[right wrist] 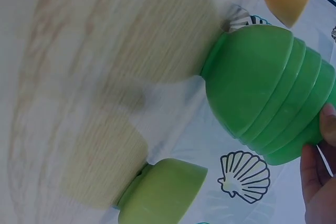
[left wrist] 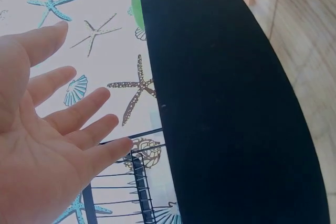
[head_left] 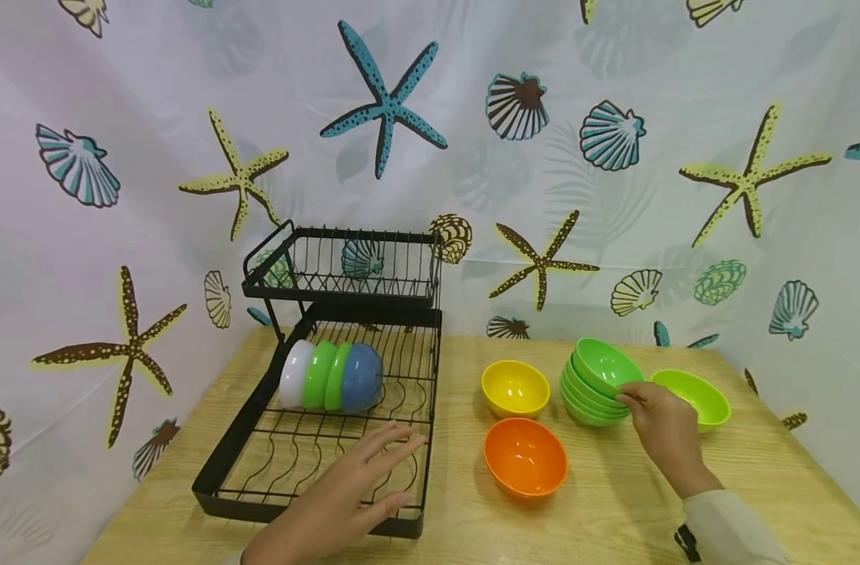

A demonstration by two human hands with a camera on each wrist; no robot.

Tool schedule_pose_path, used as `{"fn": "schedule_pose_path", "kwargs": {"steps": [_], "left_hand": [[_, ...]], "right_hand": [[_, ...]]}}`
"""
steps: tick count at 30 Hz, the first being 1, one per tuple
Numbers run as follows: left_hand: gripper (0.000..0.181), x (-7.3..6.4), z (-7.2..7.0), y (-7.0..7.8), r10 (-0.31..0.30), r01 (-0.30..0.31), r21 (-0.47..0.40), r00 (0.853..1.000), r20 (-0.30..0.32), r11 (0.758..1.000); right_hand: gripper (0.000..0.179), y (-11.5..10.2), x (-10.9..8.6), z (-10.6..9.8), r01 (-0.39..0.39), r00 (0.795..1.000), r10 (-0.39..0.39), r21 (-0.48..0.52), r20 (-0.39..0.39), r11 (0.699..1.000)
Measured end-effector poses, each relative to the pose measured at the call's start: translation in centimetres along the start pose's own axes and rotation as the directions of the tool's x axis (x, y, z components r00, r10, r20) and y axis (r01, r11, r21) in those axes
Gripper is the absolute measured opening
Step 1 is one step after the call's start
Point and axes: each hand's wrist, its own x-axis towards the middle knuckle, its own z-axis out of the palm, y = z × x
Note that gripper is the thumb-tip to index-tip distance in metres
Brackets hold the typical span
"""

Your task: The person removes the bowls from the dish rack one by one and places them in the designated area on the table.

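Head: pinches the top bowl (head_left: 608, 366) on the green stack (head_left: 587, 403), right of centre, with the right hand (head_left: 663, 428). Left wrist: spreads the left hand (left wrist: 50, 148), empty, far left. Right wrist: could slip from so thin a pinch, or drag up a tightly nested bowl (right wrist: 300, 104).

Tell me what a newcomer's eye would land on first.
Probably the blue starfish printed on the backdrop, at the top of the head view. Then the stack of green bowls on the right, its tilted top bowl pinched at the rim by the right hand's grip, with an orange bowl and yellow bowl to its left. Third, the black two-tier rack on the left, with white, green and blue bowls in its lower tier.
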Motion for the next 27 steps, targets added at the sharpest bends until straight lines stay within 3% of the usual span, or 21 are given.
{"fn": "schedule_pose_path", "kwargs": {"steps": [14, 27], "left_hand": [[0.06, -0.21, 0.17, 0.0, -0.019, 0.019, -0.019, 1.0, 0.024, 1.0], [0.058, -0.01, -0.14, -0.13, 0.024, -0.025, 0.01, 1.0, 0.015, 1.0]], "right_hand": [[0.018, -0.08, -0.66, -0.18, 0.054, 0.997, -0.054, -0.006, 0.056, 0.998], [0.016, -0.41, -0.58, -0.71, -0.006, 0.987, 0.005, 0.009, 0.16, 1.0]]}}
